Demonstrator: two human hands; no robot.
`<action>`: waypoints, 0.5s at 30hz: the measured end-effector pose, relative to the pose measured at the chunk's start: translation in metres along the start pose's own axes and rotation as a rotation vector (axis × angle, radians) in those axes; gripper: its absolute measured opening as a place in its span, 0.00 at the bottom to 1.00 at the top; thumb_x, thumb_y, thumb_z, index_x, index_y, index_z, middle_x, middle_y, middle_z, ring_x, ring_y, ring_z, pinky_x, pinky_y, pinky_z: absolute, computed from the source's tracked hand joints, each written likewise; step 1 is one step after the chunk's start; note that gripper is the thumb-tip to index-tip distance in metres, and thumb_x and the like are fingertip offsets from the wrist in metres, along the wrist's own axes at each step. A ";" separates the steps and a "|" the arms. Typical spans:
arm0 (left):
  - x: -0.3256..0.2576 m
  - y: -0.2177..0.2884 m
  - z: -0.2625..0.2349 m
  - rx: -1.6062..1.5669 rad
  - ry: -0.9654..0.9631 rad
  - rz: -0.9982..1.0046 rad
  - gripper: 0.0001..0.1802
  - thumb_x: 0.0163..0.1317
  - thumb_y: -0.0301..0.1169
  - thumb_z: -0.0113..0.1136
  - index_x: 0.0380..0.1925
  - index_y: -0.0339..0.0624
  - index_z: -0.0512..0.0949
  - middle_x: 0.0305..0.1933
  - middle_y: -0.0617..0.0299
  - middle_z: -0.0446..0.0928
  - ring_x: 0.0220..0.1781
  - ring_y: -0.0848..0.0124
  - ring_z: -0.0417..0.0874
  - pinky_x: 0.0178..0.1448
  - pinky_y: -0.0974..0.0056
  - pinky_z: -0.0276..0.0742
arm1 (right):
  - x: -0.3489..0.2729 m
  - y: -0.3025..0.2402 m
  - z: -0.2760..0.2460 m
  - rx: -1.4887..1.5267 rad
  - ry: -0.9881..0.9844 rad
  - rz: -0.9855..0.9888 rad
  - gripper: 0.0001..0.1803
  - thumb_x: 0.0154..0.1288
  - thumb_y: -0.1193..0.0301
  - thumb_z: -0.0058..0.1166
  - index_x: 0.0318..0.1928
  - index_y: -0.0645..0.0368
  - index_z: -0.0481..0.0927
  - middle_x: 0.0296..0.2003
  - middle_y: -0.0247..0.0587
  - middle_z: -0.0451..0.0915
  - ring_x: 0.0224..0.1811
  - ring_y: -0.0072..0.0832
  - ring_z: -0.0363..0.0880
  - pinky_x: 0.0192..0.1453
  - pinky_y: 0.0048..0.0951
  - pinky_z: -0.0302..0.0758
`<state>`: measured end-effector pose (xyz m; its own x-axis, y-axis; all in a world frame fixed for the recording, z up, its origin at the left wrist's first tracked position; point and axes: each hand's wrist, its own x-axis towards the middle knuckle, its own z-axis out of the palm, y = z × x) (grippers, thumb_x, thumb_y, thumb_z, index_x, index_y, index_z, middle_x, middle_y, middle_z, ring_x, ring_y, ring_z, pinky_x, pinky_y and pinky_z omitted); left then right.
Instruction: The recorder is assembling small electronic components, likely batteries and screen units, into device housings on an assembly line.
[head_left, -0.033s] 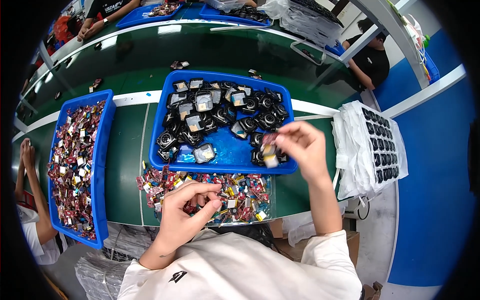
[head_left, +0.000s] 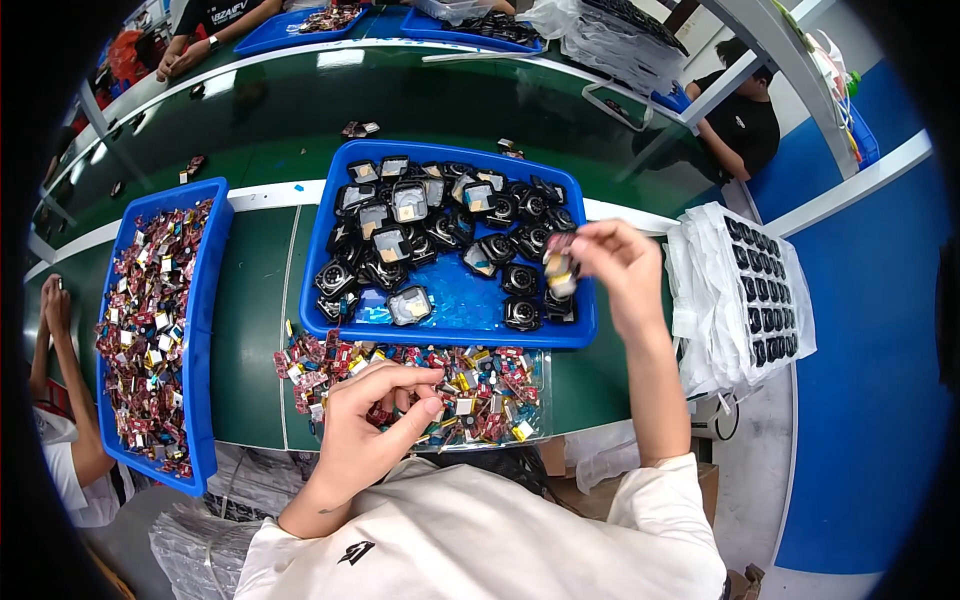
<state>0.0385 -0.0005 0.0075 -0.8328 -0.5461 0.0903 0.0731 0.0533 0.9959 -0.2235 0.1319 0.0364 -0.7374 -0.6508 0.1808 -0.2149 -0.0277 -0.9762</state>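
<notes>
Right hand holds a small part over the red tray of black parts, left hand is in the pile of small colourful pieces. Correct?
Not quite: the tray is blue, not red, as the head view shows. The rest stands: the right hand holds a small part over the tray of black parts, and the left hand is in the pile of small colourful pieces.

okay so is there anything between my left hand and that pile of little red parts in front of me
Nothing visible stands in the way. The left hand is already down on the pile of small red parts at the near edge of the green table, fingertips in among them. The right hand holds one small part over the blue tray.
</notes>
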 end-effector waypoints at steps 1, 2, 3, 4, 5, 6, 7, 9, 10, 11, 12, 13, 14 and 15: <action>0.000 0.001 -0.002 0.057 -0.015 0.039 0.12 0.52 0.22 0.65 0.39 0.36 0.82 0.29 0.64 0.79 0.27 0.80 0.71 0.31 0.74 0.65 | 0.023 0.009 -0.015 -0.011 0.118 0.004 0.08 0.59 0.75 0.60 0.38 0.66 0.79 0.29 0.35 0.80 0.29 0.15 0.76 0.33 0.15 0.73; 0.000 0.002 -0.004 0.077 -0.059 0.087 0.10 0.55 0.19 0.62 0.39 0.32 0.81 0.31 0.63 0.78 0.26 0.84 0.70 0.29 0.77 0.62 | 0.046 0.021 -0.036 0.011 0.197 -0.024 0.09 0.59 0.74 0.60 0.38 0.66 0.79 0.29 0.35 0.80 0.28 0.14 0.76 0.33 0.16 0.73; -0.002 0.002 -0.004 0.080 -0.054 0.087 0.10 0.55 0.19 0.62 0.39 0.32 0.81 0.31 0.63 0.78 0.26 0.84 0.70 0.29 0.77 0.62 | 0.068 0.034 -0.053 -0.039 0.331 -0.036 0.10 0.59 0.74 0.61 0.38 0.67 0.79 0.30 0.36 0.81 0.29 0.16 0.77 0.32 0.17 0.74; -0.004 0.003 -0.002 0.092 -0.015 0.070 0.10 0.53 0.20 0.63 0.37 0.34 0.82 0.29 0.63 0.79 0.26 0.82 0.71 0.30 0.75 0.63 | 0.089 0.055 -0.076 -0.051 0.438 -0.030 0.10 0.59 0.73 0.61 0.38 0.68 0.80 0.31 0.38 0.81 0.30 0.17 0.78 0.35 0.17 0.74; -0.006 0.004 -0.001 0.108 0.025 0.051 0.09 0.52 0.22 0.65 0.36 0.36 0.83 0.28 0.63 0.79 0.26 0.79 0.72 0.31 0.73 0.64 | 0.108 0.074 -0.097 -0.111 0.525 -0.060 0.10 0.59 0.73 0.61 0.38 0.69 0.81 0.32 0.39 0.82 0.31 0.19 0.78 0.38 0.18 0.74; -0.005 0.007 -0.002 0.162 0.034 0.064 0.08 0.51 0.22 0.65 0.34 0.37 0.83 0.27 0.63 0.79 0.26 0.78 0.72 0.31 0.73 0.65 | 0.124 0.093 -0.116 -0.245 0.632 -0.057 0.11 0.58 0.72 0.62 0.36 0.69 0.82 0.30 0.38 0.82 0.31 0.20 0.78 0.38 0.18 0.72; -0.004 0.008 -0.002 0.169 0.035 0.060 0.08 0.51 0.22 0.65 0.34 0.37 0.83 0.27 0.63 0.79 0.26 0.78 0.72 0.31 0.73 0.65 | 0.137 0.114 -0.141 -0.318 0.740 -0.024 0.12 0.53 0.68 0.65 0.33 0.65 0.85 0.28 0.38 0.83 0.32 0.22 0.80 0.41 0.24 0.74; -0.001 0.010 -0.005 0.332 0.095 0.217 0.08 0.51 0.21 0.65 0.33 0.37 0.83 0.27 0.63 0.80 0.27 0.76 0.74 0.31 0.72 0.66 | 0.153 0.134 -0.162 -0.496 0.909 0.049 0.14 0.50 0.64 0.66 0.34 0.61 0.86 0.32 0.44 0.85 0.34 0.31 0.83 0.45 0.30 0.75; 0.000 0.012 -0.005 0.371 0.133 0.215 0.08 0.50 0.21 0.66 0.32 0.37 0.83 0.28 0.62 0.81 0.29 0.74 0.75 0.32 0.71 0.68 | 0.155 0.139 -0.159 -0.544 0.947 0.080 0.14 0.50 0.64 0.66 0.33 0.61 0.86 0.32 0.44 0.85 0.35 0.32 0.83 0.46 0.31 0.76; 0.002 0.013 -0.005 0.394 0.171 0.230 0.08 0.48 0.21 0.66 0.31 0.38 0.83 0.28 0.61 0.81 0.30 0.72 0.77 0.35 0.68 0.70 | 0.156 0.141 -0.158 -0.594 0.988 0.109 0.14 0.50 0.63 0.66 0.33 0.61 0.86 0.32 0.45 0.85 0.36 0.34 0.84 0.46 0.32 0.76; 0.003 0.011 -0.006 0.459 0.187 0.271 0.08 0.47 0.21 0.67 0.31 0.38 0.83 0.29 0.61 0.81 0.31 0.70 0.77 0.36 0.67 0.70 | 0.157 0.144 -0.157 -0.588 0.979 0.125 0.14 0.50 0.63 0.66 0.33 0.61 0.86 0.32 0.45 0.85 0.36 0.34 0.84 0.46 0.32 0.76; 0.005 0.009 -0.006 0.521 0.198 0.316 0.09 0.46 0.22 0.68 0.30 0.39 0.83 0.29 0.61 0.81 0.32 0.68 0.77 0.38 0.66 0.70 | 0.157 0.145 -0.160 -0.631 0.988 0.119 0.14 0.50 0.64 0.66 0.33 0.60 0.86 0.32 0.46 0.85 0.36 0.35 0.84 0.46 0.32 0.76; 0.007 0.008 -0.005 0.528 0.189 0.308 0.09 0.46 0.22 0.68 0.30 0.39 0.83 0.29 0.61 0.81 0.32 0.68 0.77 0.38 0.66 0.70 | 0.158 0.148 -0.162 -0.674 0.999 0.111 0.13 0.49 0.64 0.65 0.32 0.60 0.85 0.32 0.46 0.85 0.36 0.36 0.84 0.47 0.33 0.77; 0.008 0.007 -0.004 0.603 0.178 0.363 0.09 0.45 0.23 0.69 0.30 0.39 0.83 0.30 0.62 0.80 0.33 0.66 0.76 0.38 0.65 0.70 | 0.158 0.150 -0.164 -0.673 1.001 0.123 0.13 0.49 0.64 0.65 0.32 0.60 0.85 0.32 0.46 0.85 0.36 0.36 0.84 0.47 0.33 0.77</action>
<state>0.0342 -0.0078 0.0148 -0.7082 -0.5313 0.4649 -0.0303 0.6808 0.7318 -0.4777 0.1495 -0.0617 -0.8811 0.2620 0.3938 -0.1786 0.5867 -0.7898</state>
